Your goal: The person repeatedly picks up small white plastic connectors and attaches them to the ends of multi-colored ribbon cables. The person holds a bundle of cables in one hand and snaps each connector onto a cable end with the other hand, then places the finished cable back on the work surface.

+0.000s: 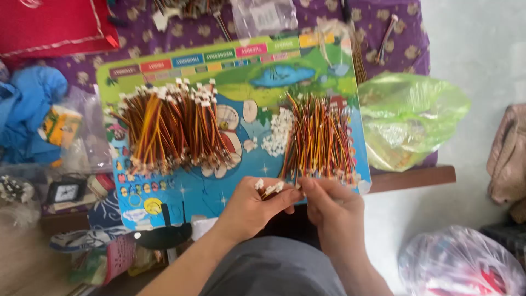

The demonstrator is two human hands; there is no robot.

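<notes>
My left hand (249, 208) is closed around a small bunch of short wires with white plug ends (268, 189) at the near edge of a colourful picture board (230, 71). Touching that bunch from the right, my right hand (331, 211) pinches at its tips with thumb and fingers. A wide row of red, yellow and brown wires (170, 129) lies on the board's left half. Another pile of the same wires (320, 137) lies on the right half, just beyond my hands. Between the two piles sits a heap of small white connectors (279, 131).
A green plastic bag (411, 112) lies right of the board on a purple patterned cloth (383, 38). Blue cloth (27, 104), a small clock (64, 192) and clutter crowd the left. A red cloth (49, 22) is at top left, a clear bag (463, 263) bottom right.
</notes>
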